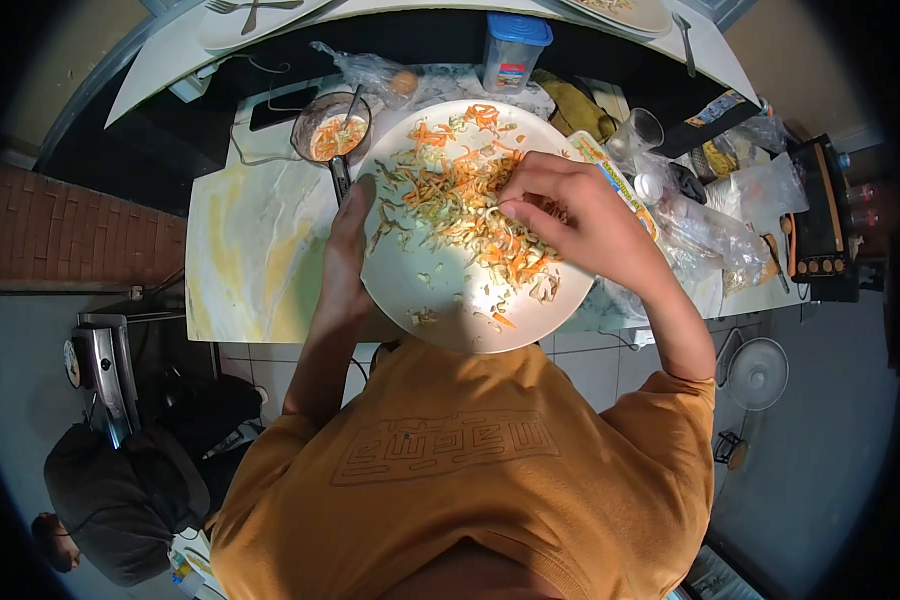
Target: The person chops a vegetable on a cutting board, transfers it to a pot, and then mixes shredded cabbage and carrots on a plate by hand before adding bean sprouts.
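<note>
A large white plate (400, 290) is tilted up in front of my chest. My left hand (348, 240) grips its left rim, with the thumb on the edge and the other fingers hidden underneath. Shredded vegetables (450, 195), orange strips mixed with pale green ones, are spread over the plate, mostly across the middle and upper part. Over the right side of the pile, my right hand (580, 210) has thumb and forefinger pinched together among the shreds. Just beyond the left rim stands a small saucepan (340, 180) with orange and pale food and a utensil inside.
Behind the plate are a blue-lidded container (517, 55) and an egg (404, 82) by a plastic bag. A clear glass (638, 132) and plastic bags (710, 235) crowd the right of the marble-patterned table (255, 260). Another person (110, 500) is at lower left.
</note>
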Demonstrator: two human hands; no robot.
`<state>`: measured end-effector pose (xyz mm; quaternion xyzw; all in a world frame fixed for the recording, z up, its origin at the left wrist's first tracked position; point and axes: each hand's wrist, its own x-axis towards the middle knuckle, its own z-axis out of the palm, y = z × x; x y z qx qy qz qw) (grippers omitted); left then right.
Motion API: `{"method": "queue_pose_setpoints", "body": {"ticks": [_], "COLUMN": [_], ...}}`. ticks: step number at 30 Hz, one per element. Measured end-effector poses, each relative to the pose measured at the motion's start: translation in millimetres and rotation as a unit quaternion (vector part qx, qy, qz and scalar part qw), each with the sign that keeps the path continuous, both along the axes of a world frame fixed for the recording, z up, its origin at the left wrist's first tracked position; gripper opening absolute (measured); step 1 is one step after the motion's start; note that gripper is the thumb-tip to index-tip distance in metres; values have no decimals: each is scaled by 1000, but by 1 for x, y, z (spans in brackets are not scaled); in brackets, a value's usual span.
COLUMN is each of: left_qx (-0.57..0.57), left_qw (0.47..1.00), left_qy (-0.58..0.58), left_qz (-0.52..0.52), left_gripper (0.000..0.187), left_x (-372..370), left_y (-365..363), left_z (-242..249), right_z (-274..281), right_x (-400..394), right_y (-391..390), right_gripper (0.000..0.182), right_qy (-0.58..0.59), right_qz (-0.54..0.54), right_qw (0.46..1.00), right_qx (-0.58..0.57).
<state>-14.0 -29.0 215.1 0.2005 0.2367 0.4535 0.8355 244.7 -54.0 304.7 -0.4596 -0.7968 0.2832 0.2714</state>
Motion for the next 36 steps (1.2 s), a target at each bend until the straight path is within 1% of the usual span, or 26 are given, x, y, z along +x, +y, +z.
{"method": "queue_pose_setpoints", "body": {"ticks": [1,3,5,7,9,11,13,15,16,18,19,20,22,23,24,25,26,28,30,31,32,36], "left_qx": [6,15,17,-6,0,6,-19,-14,-9,-23,-37,-36,-43,-44,49,141,141,26,3,-19,-19,-12], "left_qw": [1000,1000,1000,1000,1000,1000,1000,1000,1000,999,999,999,999,999,997,980,980,997,998,999,999,997], "left_qy": [5,6,7,-4,1,4,-17,-22,-27,-25,-25,-27,-17,-18,61,139,138,75,58,41,42,78], "left_qz": [0,-2,-5,-1,3,7,-7,-8,-7,-7,-7,-8,-5,-6,3,11,10,10,7,6,6,18], "left_gripper": [62,62,61,60,60,59,59,59,59,59,59,59,58,58,57,57,57,57,57,57,57,57], "left_x": [0,0,0,-1,-1,-2,-3,-1,-1,-3,-4,-4,-5,-6,-7,-8,-8,-7,-7,-6,-6,-3], "left_y": [1,-3,-4,-3,-4,-4,-2,-2,-2,-1,-2,-1,-2,-4,-6,-7,-6,-3,-2,-1,-1,-4], "left_z": [1,7,6,2,2,2,0,0,1,-3,-4,-5,-6,-6,-5,-5,-6,-8,-8,-8,-6,4], "right_z": [3,14,16,19,21,20,15,10,11,19,25,27,29,21,19,18,18,18,19,19,19,8], "right_x": [-1,-4,-1,5,11,8,3,-5,-3,12,25,30,38,44,43,42,42,45,47,47,46,37], "right_y": [1,-3,-3,-3,-2,-5,-8,-7,-5,4,9,8,5,3,0,-4,-7,-6,-7,-7,-7,-11], "right_gripper": [7,8,8,8,9,11,13,21,21,26,28,28,28,30,30,28,26,24,22,23,24,24], "right_qy": [0,37,43,50,46,48,51,-24,-23,19,-31,-33,-54,-73,-74,-70,-64,-72,-77,-99,-120,-81], "right_qz": [0,-21,-33,-45,-50,-64,-82,7,5,-16,-24,-24,-65,-34,-35,-51,-68,-79,-89,-75,-60,-48], "right_qw": [1000,996,996,996,998,997,995,999,999,996,994,994,996,993,993,995,995,994,993,992,991,995], "right_qx": [-2,-74,-66,-57,-10,-21,-36,44,46,86,104,105,24,86,85,56,27,23,19,16,12,25]}}
